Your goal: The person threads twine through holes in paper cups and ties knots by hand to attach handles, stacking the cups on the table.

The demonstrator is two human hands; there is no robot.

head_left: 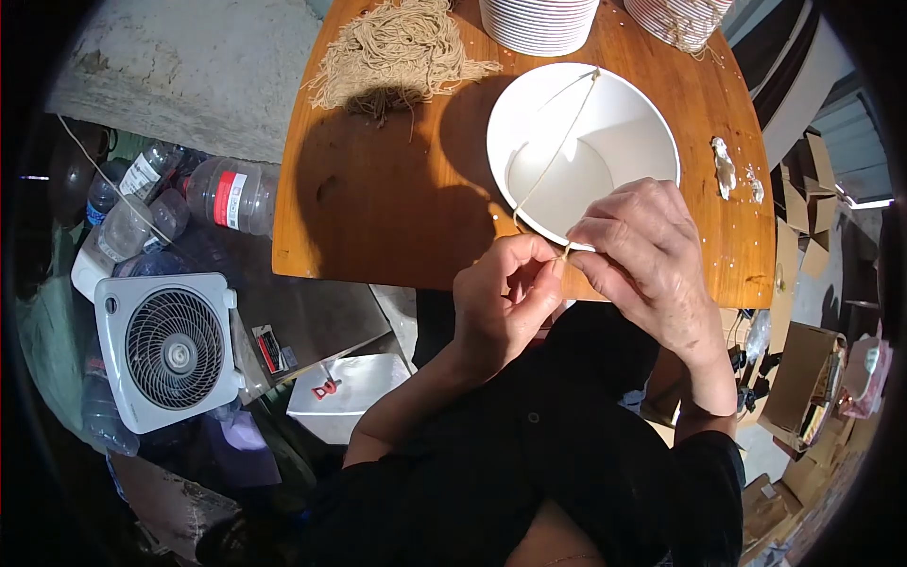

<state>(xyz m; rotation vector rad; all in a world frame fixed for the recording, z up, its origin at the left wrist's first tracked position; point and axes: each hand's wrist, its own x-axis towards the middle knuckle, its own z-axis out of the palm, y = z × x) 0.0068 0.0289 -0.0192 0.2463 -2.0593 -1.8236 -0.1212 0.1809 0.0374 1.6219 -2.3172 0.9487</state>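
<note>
Two bare hands pinch a cord at the rim of a white bucket.

The left hand [515,293] and right hand [647,265] nearly meet, thumb and fingertips of each closed on the tan cord [557,157]. It crosses the mouth of the white bucket [572,186], which rests on the wooden table [387,227], near a heap of tan string [402,52].

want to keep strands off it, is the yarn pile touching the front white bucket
Apart. The head view shows shaded tabletop between the yarn pile and the front white bucket.
</note>
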